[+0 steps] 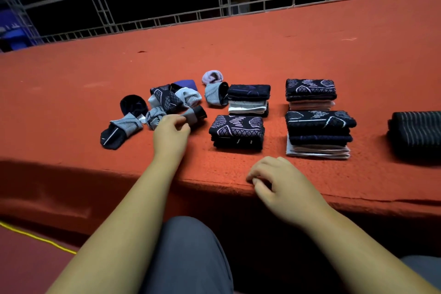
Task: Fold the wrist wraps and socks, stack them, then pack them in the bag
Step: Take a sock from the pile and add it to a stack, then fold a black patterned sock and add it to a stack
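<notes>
The left hand (171,132) is reaching into the loose socks (167,100), curled fingers touching a grey sock (193,114); I cannot tell whether it is grasping. The right hand (281,181) is resting slack, holding nothing, on the table (334,43) edge. 4 folded stacks (238,131) are sitting just right of the socks.

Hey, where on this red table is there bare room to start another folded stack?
Bare: the wide strip of table behind the piles, and the gap between the tall right stack and the striped roll. Crowded: the loose socks by the left hand, and the narrow gaps between the four stacks.
</notes>
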Motion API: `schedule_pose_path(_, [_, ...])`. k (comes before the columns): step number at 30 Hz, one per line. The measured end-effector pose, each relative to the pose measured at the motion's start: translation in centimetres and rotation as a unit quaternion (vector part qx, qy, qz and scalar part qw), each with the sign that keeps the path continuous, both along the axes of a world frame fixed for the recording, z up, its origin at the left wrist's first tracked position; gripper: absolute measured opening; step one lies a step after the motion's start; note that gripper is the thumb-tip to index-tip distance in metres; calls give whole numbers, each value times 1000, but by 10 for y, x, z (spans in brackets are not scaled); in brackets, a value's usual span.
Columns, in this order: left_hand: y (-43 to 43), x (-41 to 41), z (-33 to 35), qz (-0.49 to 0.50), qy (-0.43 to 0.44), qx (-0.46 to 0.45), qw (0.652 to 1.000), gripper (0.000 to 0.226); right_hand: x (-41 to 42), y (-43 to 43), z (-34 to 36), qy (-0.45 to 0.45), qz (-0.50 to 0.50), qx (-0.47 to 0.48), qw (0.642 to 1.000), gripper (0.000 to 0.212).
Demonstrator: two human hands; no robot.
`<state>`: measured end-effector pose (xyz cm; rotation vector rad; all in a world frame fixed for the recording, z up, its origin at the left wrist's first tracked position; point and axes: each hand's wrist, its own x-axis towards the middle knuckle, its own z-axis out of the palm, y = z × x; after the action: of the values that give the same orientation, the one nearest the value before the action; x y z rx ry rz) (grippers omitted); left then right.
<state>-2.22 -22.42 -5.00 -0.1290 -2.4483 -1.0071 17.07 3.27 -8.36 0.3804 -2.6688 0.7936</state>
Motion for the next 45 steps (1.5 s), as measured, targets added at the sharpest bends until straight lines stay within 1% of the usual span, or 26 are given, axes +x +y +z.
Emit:
schedule_pose_path(4, [-7,47,23,17,9,124,992,17,7,0,2,1,11,-8,1000,20])
schedule_pose_path(7, [-9,86,42,6,25,175,984,14,13,1,3,14,25,-22,999,18])
schedule_pose_path(9, [-10,108,54,-10,17,192,981,13,18,4,4,23,30,-46,998,16])
schedule_pose_path(12, [-8,137,73,-56,-10,194,979,14,27,7,6,40,18,-101,994,21])
schedule_pose_path(16, [6,169,99,-156,-68,169,971,14,40,8,13,41,-4,-178,983,20])
schedule_pose_path(19, [24,181,101,-226,-110,140,958,14,50,9,19,19,-10,-302,953,37])
schedule_pose_path(21, [41,186,94,-259,-134,134,947,13,56,12,24,19,-12,-346,938,43])
schedule_pose_path(23, [59,191,84,-286,-160,140,934,12,62,17,27,24,-23,-338,940,41])
schedule_pose_path(26, [83,199,65,-313,-197,171,913,12,70,26,27,23,-49,-313,948,16])
schedule_pose_path(28, [94,201,51,-308,-193,188,912,12,74,32,26,22,-53,-305,951,7])
schedule_pose_path(31, [105,202,32,-300,-161,174,924,12,79,42,22,39,-56,-287,956,8])
schedule_pose_path(34, [115,212,23,-323,-142,165,921,11,83,52,18,70,-83,-273,956,11])
schedule_pose_path(35, [119,215,21,-332,-133,167,919,13,85,55,18,67,-81,-283,953,12])
schedule_pose_path(38, [127,220,17,-359,-106,167,912,31,89,60,18,30,-53,-299,952,14])
schedule_pose_path(39, [129,219,15,-365,-96,157,913,30,90,61,18,28,-46,-295,954,14])
schedule_pose_path(43, [136,215,7,-355,-67,123,924,5,90,62,17,47,-58,-259,963,16])
schedule_pose_path(45, [136,211,4,-333,-70,135,931,7,89,60,16,54,-65,-237,968,15])
